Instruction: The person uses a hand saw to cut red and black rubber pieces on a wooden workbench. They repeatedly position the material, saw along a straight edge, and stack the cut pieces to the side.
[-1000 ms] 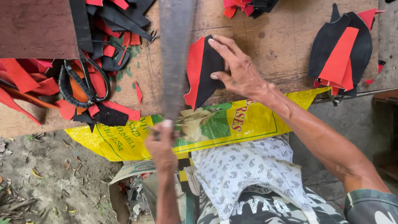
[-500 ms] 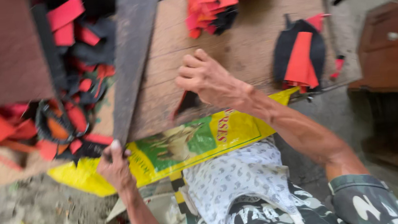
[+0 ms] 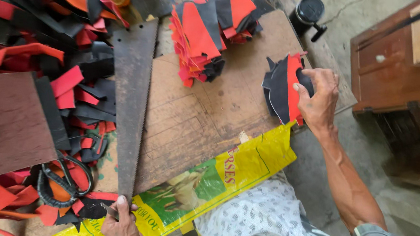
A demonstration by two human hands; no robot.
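1. Left hand (image 3: 122, 227) is closed round the near end of the handsaw (image 3: 133, 109), thumb on top. The grip matches the earlier frames; the hand remains at the near board edge.
2. The saw blade lies flat on the plywood board (image 3: 205, 118), pointing away, its far end among red and black scraps (image 3: 71, 94).
3. Right hand (image 3: 319, 96) has moved: half a second ago it hovered, curled, over the board's centre; now it sits at the right edge.
4. Its fingers press down on the small red-and-black stack (image 3: 284, 94), thumb at the near side.
5. Scissors (image 3: 66, 178) lie left of the saw, untouched.
6. The yellow sack (image 3: 254, 162) hangs off the near edge; a larger pile (image 3: 207, 27) sits further back.
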